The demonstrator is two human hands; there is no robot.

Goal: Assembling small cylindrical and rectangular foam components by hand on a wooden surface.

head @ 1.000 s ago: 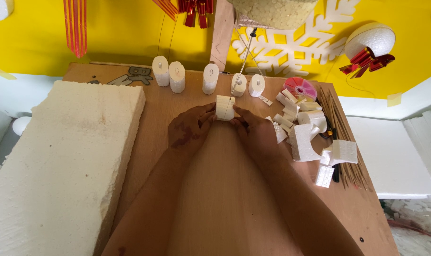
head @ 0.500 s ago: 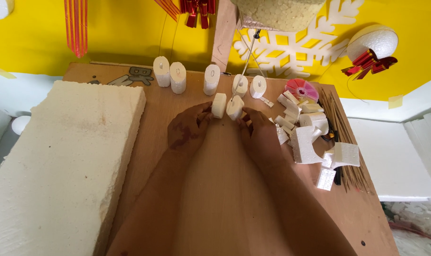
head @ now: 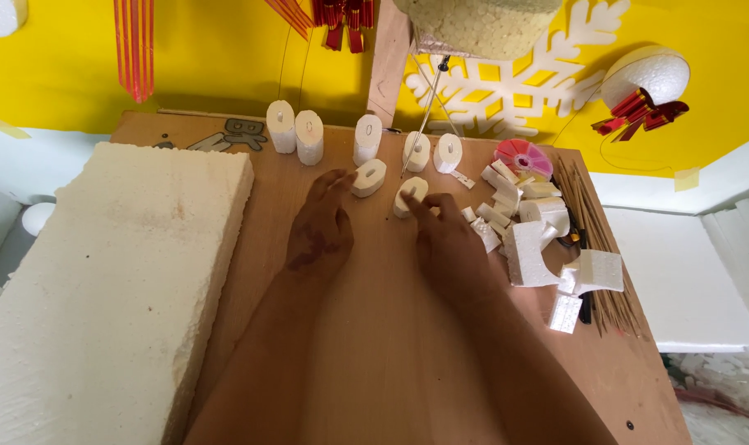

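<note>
Fingers (head: 339, 183) of our left hand (head: 318, 233) lay stretched out flat, their tips touching the near end of one small oval foam piece (head: 368, 178) that rested on the wooden worktop (head: 374, 346); they gripped nothing. Our right hand (head: 450, 244) was likewise spread, with its forefinger laid on a second oval foam piece (head: 409, 196) just beside the first, pressing rather than clasping it. A second earlier both hands had been closed together around a single thicker white block, held up off the wood; half a second earlier that block showed as two pieces between the hands. By now the two halves lay apart, each with a slot in its face, one under each hand. We judged that the block had been split and the halves set down.

Beyond our fingertips stood a row of upright foam cylinders (head: 308, 137) with the same slots, and a thin wire (head: 424, 119) ran down towards the worktop just past the right forefinger. To the right of our right hand lay a heap of foam offcuts (head: 529, 247), a pink disc (head: 523, 155) and a bundle of thin sticks (head: 599, 247). Left of our left hand sat a large foam slab (head: 111, 288).
</note>
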